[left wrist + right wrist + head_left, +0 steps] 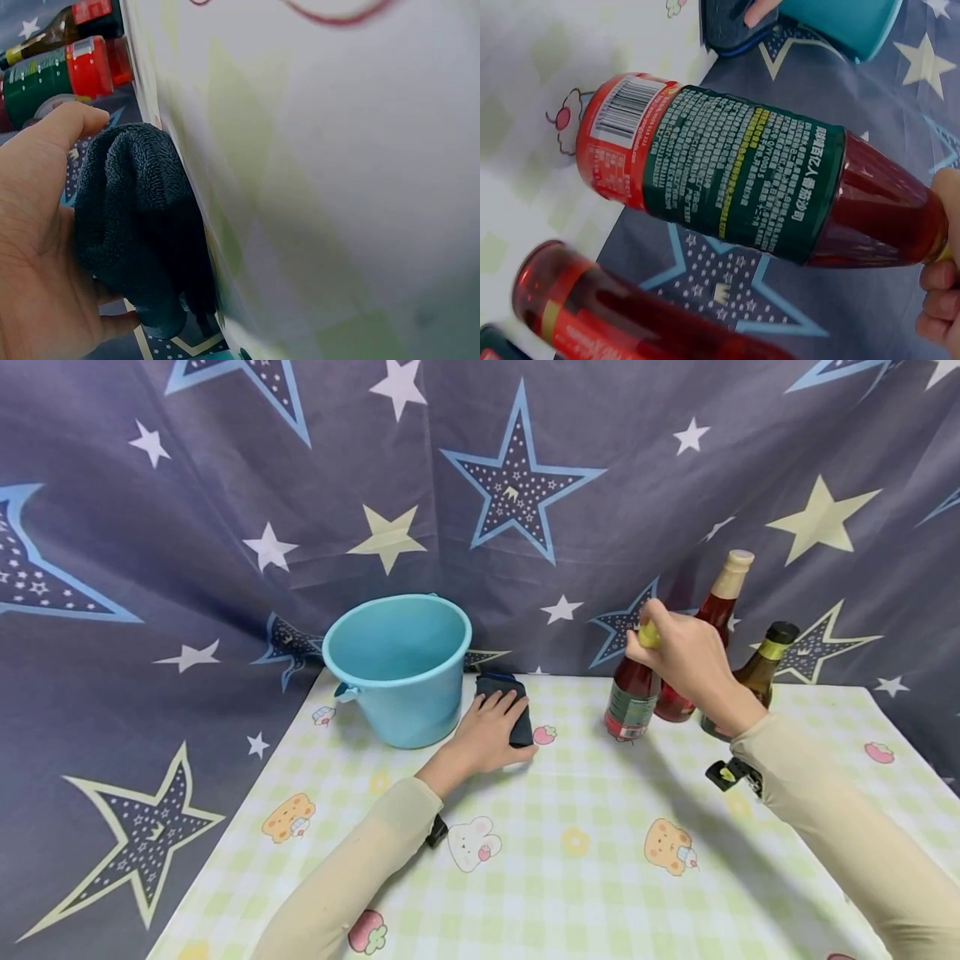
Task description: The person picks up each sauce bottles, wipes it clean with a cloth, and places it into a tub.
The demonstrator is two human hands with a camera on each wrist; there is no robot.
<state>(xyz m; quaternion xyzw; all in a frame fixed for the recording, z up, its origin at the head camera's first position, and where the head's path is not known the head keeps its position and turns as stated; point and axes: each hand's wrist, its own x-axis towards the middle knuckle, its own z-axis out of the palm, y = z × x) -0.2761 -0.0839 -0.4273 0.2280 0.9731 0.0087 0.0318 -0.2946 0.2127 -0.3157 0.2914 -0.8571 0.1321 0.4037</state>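
Observation:
My left hand [486, 733] rests with spread fingers on a folded dark towel [522, 728] beside the bucket. In the left wrist view, the terry towel [139, 202] stands in thick folds, and the thumb lies straight along its upper edge. My right hand [692, 662] grips the yellow-topped neck of a ketchup bottle [632, 703], fingers curled round it. Dark red sauce shows above its green and red label in the right wrist view. The ketchup bottle's base is down at the tablecloth, and its neck leans slightly right.
A blue bucket [397, 693] stands at the back left. Behind my right hand are a tall red bottle [717, 610] with a pale top and a brown bottle [759, 672] with a black cap. A star-patterned curtain [480, 593] hangs behind the checked tablecloth [570, 893].

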